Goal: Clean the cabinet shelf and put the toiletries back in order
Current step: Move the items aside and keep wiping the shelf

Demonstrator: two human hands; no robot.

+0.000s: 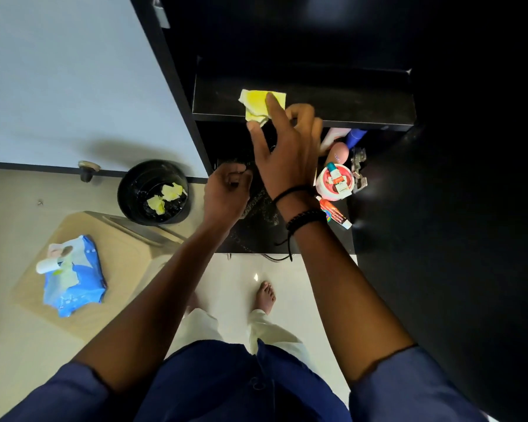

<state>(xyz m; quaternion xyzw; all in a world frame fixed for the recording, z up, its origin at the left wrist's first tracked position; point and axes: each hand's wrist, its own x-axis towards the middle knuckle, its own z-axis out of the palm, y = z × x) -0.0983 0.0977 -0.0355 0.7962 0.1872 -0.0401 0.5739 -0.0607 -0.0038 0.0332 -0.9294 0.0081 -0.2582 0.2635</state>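
Note:
A yellow wipe (256, 102) lies on the black upper cabinet shelf (348, 102). My right hand (284, 147) presses its index finger on the wipe; thumb and other fingers are loosely spread. My left hand (226, 190) is curled at the front of the lower shelf, fingers closed on something dark that I cannot make out. On the lower shelf to the right stand toiletries: a round red-and-white jar (333, 182), a toothpaste tube (337, 214), a blue bottle (355, 137) and a pink rounded item (340, 152).
A black bin (128, 196) with used yellow wipes stands on the floor at the left. A blue wipes pack (73, 275) lies on a beige stool (122, 248). The open black cabinet door (454, 223) fills the right. My bare feet are on the pale floor below.

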